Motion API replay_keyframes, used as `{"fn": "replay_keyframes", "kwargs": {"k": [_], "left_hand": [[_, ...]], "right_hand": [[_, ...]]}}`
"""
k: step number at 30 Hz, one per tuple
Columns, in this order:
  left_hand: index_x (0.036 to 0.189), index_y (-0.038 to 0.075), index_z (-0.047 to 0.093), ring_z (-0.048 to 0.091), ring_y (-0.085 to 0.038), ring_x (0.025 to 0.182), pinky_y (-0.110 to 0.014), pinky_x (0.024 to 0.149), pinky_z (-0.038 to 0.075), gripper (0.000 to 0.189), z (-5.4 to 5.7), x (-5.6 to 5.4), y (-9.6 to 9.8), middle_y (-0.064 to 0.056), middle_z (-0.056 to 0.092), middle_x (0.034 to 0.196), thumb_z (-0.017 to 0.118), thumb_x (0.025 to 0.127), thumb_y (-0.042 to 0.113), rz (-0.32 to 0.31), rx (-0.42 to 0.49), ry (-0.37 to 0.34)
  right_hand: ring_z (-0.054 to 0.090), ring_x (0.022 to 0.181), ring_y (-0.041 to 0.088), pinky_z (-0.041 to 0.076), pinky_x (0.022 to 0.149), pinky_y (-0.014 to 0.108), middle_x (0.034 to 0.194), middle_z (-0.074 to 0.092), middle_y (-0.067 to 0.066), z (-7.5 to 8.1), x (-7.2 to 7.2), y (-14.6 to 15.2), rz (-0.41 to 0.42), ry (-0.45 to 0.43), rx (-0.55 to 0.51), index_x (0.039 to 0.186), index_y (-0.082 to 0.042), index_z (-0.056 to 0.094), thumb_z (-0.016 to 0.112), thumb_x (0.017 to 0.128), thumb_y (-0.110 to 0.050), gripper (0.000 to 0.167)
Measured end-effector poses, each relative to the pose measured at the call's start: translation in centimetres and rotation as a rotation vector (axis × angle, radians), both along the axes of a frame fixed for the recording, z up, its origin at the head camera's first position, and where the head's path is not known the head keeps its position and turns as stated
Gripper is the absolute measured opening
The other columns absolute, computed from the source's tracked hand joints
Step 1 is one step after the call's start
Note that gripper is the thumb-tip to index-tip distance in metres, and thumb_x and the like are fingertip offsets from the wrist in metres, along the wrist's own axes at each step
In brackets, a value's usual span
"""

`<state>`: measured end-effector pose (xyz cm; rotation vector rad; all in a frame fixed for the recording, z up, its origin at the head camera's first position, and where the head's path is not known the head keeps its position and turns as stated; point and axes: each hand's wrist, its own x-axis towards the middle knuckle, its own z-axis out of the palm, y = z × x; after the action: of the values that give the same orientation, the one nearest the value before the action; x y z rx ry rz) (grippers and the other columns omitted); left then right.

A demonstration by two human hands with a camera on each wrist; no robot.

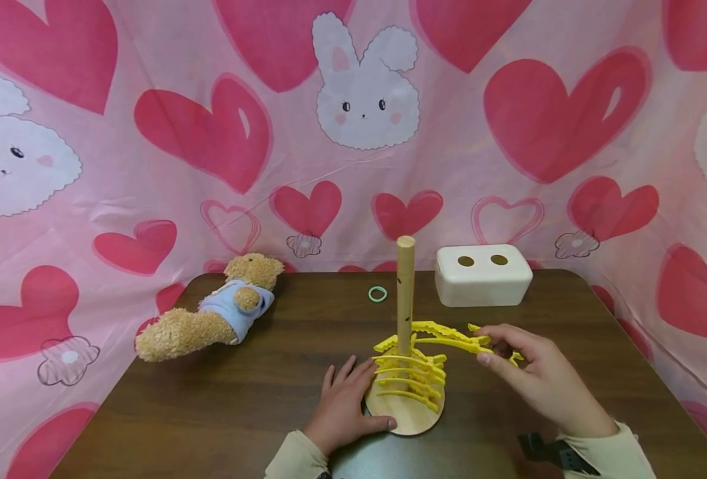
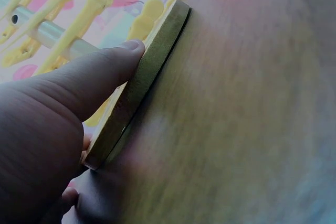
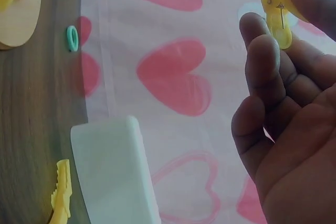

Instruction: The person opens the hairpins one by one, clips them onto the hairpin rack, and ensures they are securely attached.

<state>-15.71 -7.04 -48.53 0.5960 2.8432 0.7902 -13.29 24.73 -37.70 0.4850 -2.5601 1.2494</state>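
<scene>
A round-based wooden stand (image 1: 405, 426) holds an upright post with several yellow hair clips (image 1: 410, 384) clamped across its lower part, one above another. My left hand (image 1: 344, 407) holds the base by its edge, thumb on the front rim and fingers along the left side. In the left wrist view the thumb presses on the wooden base (image 2: 149, 69). My right hand (image 1: 539, 376) pinches the tail of another yellow hair clip (image 1: 449, 342) between thumb and fingers. That clip's two long arms are spread apart, tips at the post, just above the stacked clips.
One more yellow hair clip (image 3: 62, 192) lies on the table near the white box (image 1: 481, 276), which has two round holes on top. A small green ring (image 1: 378, 294) sits behind the post. A teddy bear (image 1: 227, 309) in a blue top lies at the left.
</scene>
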Motion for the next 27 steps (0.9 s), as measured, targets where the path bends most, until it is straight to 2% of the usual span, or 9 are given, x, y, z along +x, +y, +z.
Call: {"fn": "replay_keyframes", "kwargs": {"k": [3,7,10,15,17,22,24,27], "left_hand": [[0.153,0.017,0.045,0.025,-0.035,0.149,-0.069,0.114,0.008,0.100,-0.1,0.0,0.0,-0.001,0.041,0.158,0.070,0.075,0.075,0.000,0.004,-0.005],[0.153,0.016,0.045,0.025,-0.035,0.149,-0.070,0.114,0.008,0.101,-0.2,0.0,0.0,-0.001,0.042,0.157,0.070,0.075,0.076,-0.002,0.000,0.002],[0.152,0.017,0.046,0.026,-0.035,0.149,-0.070,0.113,0.009,0.101,-0.2,0.1,0.0,-0.002,0.042,0.157,0.071,0.074,0.075,-0.005,-0.003,0.011],[0.152,0.018,0.047,0.026,-0.036,0.149,-0.070,0.113,0.010,0.099,-0.1,0.0,0.2,-0.002,0.042,0.157,0.072,0.074,0.074,-0.011,-0.008,0.022],[0.152,0.018,0.047,0.026,-0.036,0.149,-0.070,0.113,0.010,0.099,-0.1,0.0,0.3,-0.001,0.042,0.157,0.071,0.074,0.075,-0.012,-0.012,0.021],[0.152,0.017,0.047,0.025,-0.036,0.149,-0.070,0.113,0.010,0.100,0.0,-0.1,0.3,-0.001,0.042,0.157,0.071,0.074,0.074,-0.009,-0.015,0.012],[0.152,0.016,0.047,0.025,-0.036,0.149,-0.069,0.114,0.009,0.100,0.0,-0.1,0.2,-0.001,0.042,0.157,0.071,0.075,0.074,-0.008,-0.016,0.009],[0.152,0.017,0.047,0.025,-0.036,0.149,-0.069,0.114,0.009,0.100,-0.1,-0.1,0.1,-0.001,0.042,0.158,0.071,0.075,0.075,-0.005,-0.020,0.007]], "right_hand": [[0.052,0.072,0.011,0.042,0.054,0.025,0.083,0.059,-0.007,0.0,0.1,-0.3,0.007,0.029,0.005,0.116,-0.018,0.071,0.079,0.088,-0.014,0.030],[0.053,0.072,0.011,0.045,0.054,0.024,0.084,0.060,-0.007,0.3,0.3,-0.4,-0.010,0.014,0.019,0.119,-0.018,0.072,0.082,0.085,-0.019,0.035],[0.054,0.072,0.010,0.046,0.054,0.024,0.085,0.061,-0.009,0.4,0.4,-0.8,0.008,0.023,0.026,0.118,-0.018,0.072,0.084,0.083,-0.020,0.037],[0.054,0.071,0.007,0.046,0.056,0.024,0.088,0.063,-0.011,0.1,0.1,-1.3,0.028,0.103,0.055,0.113,-0.018,0.074,0.084,0.083,-0.018,0.032],[0.054,0.073,0.007,0.047,0.057,0.024,0.091,0.065,-0.010,0.2,0.1,-0.9,0.008,0.106,0.062,0.113,-0.017,0.075,0.083,0.084,-0.016,0.030],[0.059,0.077,0.009,0.051,0.061,0.023,0.102,0.070,-0.005,0.5,0.3,0.4,-0.039,0.046,0.048,0.114,-0.016,0.074,0.080,0.087,-0.015,0.028],[0.059,0.078,0.009,0.050,0.060,0.023,0.103,0.071,-0.004,0.5,0.4,0.4,-0.020,0.042,0.031,0.115,-0.016,0.074,0.079,0.087,-0.014,0.028],[0.057,0.074,0.008,0.047,0.056,0.024,0.096,0.069,-0.006,0.2,0.3,-0.4,0.025,0.075,0.018,0.114,-0.017,0.075,0.080,0.086,-0.012,0.030]]}}
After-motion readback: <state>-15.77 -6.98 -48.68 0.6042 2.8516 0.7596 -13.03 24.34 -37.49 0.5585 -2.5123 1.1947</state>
